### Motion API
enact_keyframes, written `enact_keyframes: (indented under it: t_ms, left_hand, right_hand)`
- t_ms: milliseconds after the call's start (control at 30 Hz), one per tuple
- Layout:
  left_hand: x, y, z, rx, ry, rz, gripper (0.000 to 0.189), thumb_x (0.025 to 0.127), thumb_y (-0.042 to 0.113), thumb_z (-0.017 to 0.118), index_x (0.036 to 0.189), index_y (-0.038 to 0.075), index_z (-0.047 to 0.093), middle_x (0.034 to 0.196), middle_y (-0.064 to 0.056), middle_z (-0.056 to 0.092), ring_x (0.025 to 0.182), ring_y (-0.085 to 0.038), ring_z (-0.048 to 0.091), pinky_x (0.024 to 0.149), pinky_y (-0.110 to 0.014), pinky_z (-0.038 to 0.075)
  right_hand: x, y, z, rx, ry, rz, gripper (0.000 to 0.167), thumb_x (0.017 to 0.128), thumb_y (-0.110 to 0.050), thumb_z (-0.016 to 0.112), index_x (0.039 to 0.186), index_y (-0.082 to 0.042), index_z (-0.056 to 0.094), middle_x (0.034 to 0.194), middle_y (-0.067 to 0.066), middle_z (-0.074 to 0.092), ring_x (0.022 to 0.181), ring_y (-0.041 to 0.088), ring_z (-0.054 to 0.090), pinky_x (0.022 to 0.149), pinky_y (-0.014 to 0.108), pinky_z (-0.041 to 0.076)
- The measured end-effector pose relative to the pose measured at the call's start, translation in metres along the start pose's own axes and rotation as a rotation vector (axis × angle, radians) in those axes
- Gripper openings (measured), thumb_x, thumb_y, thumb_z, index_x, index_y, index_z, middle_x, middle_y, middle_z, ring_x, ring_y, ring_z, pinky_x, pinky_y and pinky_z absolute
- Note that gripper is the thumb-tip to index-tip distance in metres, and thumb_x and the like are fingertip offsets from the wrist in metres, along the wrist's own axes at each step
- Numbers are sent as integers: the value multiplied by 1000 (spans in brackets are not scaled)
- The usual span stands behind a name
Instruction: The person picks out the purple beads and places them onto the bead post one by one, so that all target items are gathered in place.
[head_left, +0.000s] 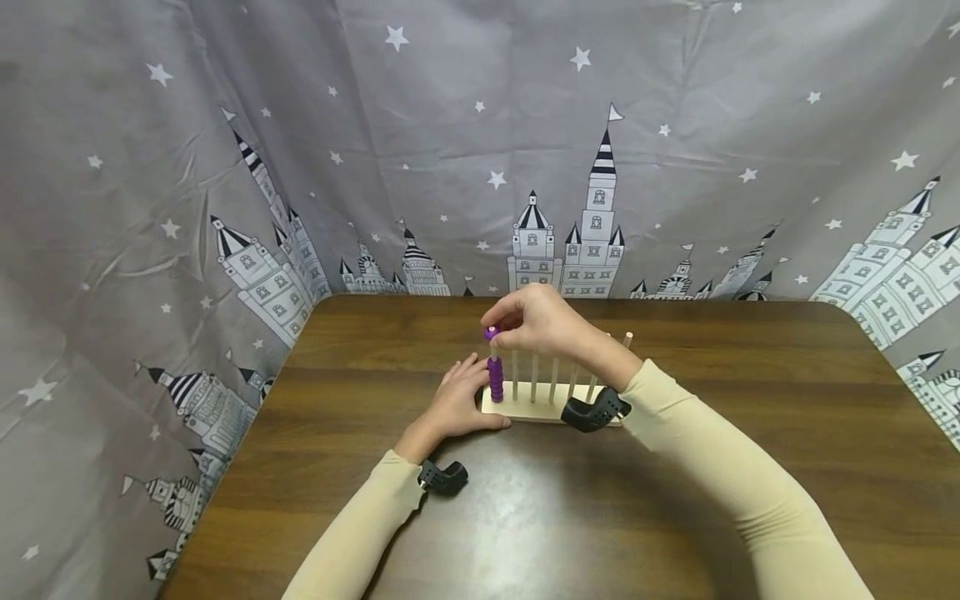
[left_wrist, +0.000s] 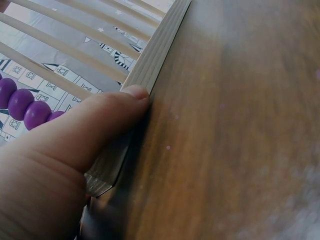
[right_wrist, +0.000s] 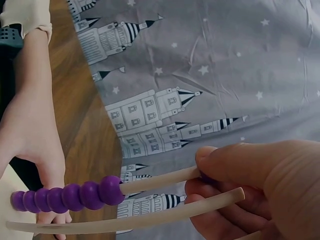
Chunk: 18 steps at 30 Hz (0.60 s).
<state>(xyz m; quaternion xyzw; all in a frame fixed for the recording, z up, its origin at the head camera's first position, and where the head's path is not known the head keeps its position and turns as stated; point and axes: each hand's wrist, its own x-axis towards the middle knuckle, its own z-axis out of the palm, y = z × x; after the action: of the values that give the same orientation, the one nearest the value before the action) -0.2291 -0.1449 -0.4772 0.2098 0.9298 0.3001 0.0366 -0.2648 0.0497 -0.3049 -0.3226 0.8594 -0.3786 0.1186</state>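
A pale wooden peg stand (head_left: 536, 411) stands on the table with a row of upright pegs. Several purple beads (head_left: 496, 382) are stacked on its leftmost peg, from the base up to about half its height. My right hand (head_left: 551, 321) pinches another purple bead (head_left: 491, 333) between thumb and fingers at the top of that peg; in the right wrist view the fingers mostly hide it. My left hand (head_left: 459, 404) grips the left end of the base, its thumb (left_wrist: 117, 107) against the front edge and its fingers reaching behind. The other pegs (head_left: 534, 379) carry no beads.
The brown wooden table (head_left: 360, 367) extends around the stand. Behind it and to the left hangs a grey curtain (head_left: 450, 150) printed with castles and stars. Black wrist cameras (head_left: 442, 478) sit on both forearms, the right one in front of the stand.
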Motion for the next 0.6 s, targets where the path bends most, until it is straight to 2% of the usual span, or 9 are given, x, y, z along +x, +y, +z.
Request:
enact_keyframes:
  t_ms: [267,600]
  left_hand:
    - [1,0,1,2,-16,-22,81,72,47,85,142,15,60,163,-10,42,157,-40,21,129,-62,11]
    - [2,0,3,10,7,-8,82,71,46,85,141,13,61,161,-13,44,156,-43,24,128,-63,14]
  right_hand:
    - [-1,2,0,-12,3,-14,26,84,-4,78,110,-3,77,104,12,80,95,22,77,81,24,63]
    - [-3,6,-1,-5,20,-41,28,83,-4,77,111,-3,77,102,10,80,92,19,77,81,24,63]
